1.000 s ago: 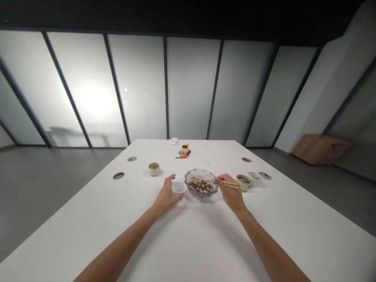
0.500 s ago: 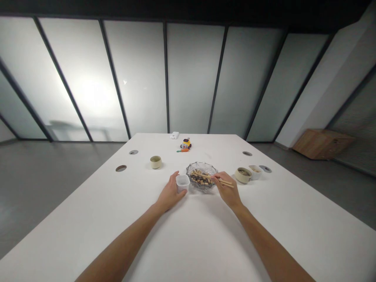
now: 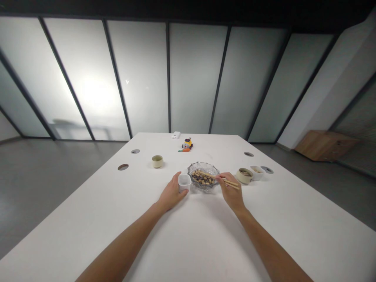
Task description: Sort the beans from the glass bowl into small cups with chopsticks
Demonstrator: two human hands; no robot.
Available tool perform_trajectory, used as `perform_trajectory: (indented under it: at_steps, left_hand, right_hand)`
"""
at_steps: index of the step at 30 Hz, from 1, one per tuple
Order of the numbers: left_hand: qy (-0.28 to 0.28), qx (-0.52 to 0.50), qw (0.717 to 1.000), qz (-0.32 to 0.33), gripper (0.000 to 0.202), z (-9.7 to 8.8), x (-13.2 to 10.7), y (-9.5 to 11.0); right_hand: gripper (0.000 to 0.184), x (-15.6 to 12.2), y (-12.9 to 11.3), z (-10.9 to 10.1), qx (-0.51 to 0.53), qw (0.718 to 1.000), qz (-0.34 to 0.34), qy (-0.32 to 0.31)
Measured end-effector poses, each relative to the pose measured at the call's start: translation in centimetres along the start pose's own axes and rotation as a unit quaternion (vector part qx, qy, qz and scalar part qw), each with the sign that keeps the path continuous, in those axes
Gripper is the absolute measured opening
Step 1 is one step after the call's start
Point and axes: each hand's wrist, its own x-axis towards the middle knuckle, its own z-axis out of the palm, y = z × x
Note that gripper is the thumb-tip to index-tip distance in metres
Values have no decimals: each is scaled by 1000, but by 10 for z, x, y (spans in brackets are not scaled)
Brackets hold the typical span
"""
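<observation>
My left hand (image 3: 172, 194) is wrapped round a small white square cup (image 3: 184, 183), which stands at the left of a clear glass bowl (image 3: 216, 170). In the bowl lies a mix of dark seeds and tan nuts (image 3: 202, 179). My right hand (image 3: 231, 192) holds a pair of wooden chopsticks (image 3: 211, 175) at the bowl's right side. The chopstick tips point left, over the far part of the mix. Whether the tips grip a piece is too small to tell.
To the right stand a cream round cup (image 3: 244, 176) and a white square cup (image 3: 257, 172), both with pieces inside. Another cream cup (image 3: 157, 161) is at the left. Farther back are a yellow toy car (image 3: 187, 143), a toy carrot (image 3: 185, 150) and a white box (image 3: 176, 135).
My right hand has shifted slightly right with the chopsticks, their tips now higher over the bowl's left part. My left hand stays on the white cup. The whole view has drifted a little.
</observation>
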Motion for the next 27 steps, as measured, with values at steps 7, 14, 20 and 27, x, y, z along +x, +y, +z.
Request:
perform_trajectory:
  at_steps: [7,14,20,27]
  left_hand:
    - [-5,6,1000,0,83,-1,0,1]
    - [-16,23,1000,-5,81,-4,-1,6]
    - [-15,27,1000,0,80,-4,-1,5]
    - [-17,24,999,-12,81,-4,-2,6]
  right_hand:
    - [56,-4,7,6,28,999,-17,-33]
    - [46,-5,12,8,45,998,-50,-13]
    - [48,-1,17,6,75,996,11,37]
    - [46,0,11,15,316,938,133,52]
